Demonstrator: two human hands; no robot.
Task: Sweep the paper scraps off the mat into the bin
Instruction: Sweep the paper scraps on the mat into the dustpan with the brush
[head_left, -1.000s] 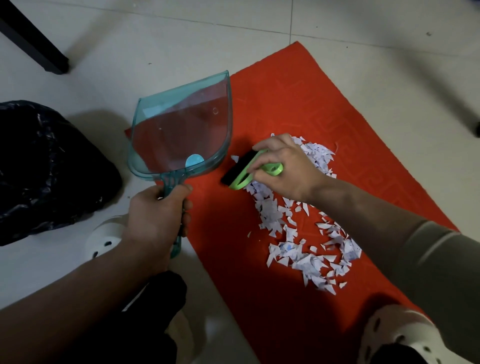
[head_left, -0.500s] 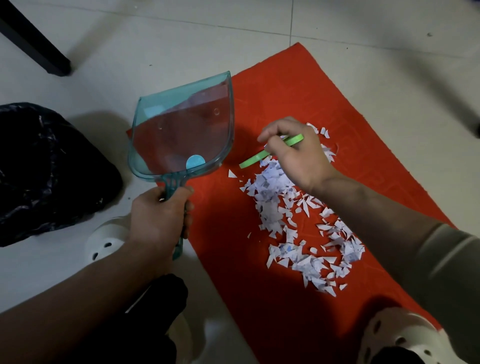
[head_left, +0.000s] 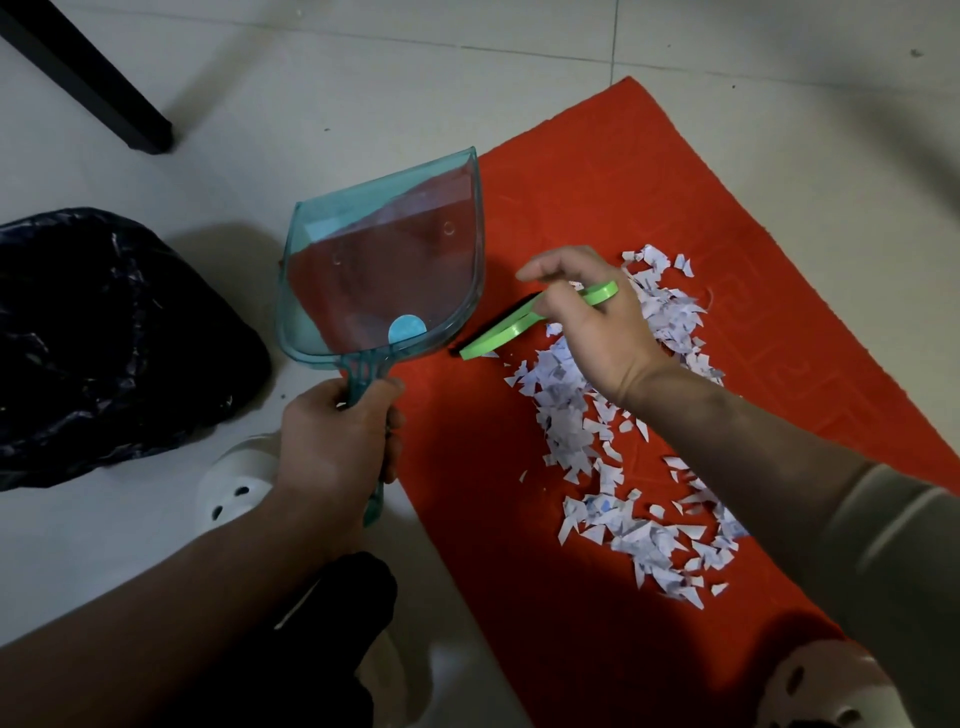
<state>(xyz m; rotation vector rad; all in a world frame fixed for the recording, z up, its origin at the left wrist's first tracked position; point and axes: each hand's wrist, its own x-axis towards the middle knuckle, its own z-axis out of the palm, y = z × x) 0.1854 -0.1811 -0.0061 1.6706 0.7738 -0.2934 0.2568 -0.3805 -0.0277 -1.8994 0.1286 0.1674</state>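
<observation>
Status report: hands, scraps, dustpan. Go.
Left hand grips dustpan handle. Right hand holds green brush. Paper scraps all on red mat; dustpan empty. Nothing blocks.

Scraps on mat, dustpan left.

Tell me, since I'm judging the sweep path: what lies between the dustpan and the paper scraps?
In the head view, only the green brush in the right hand, over bare red mat.
</observation>
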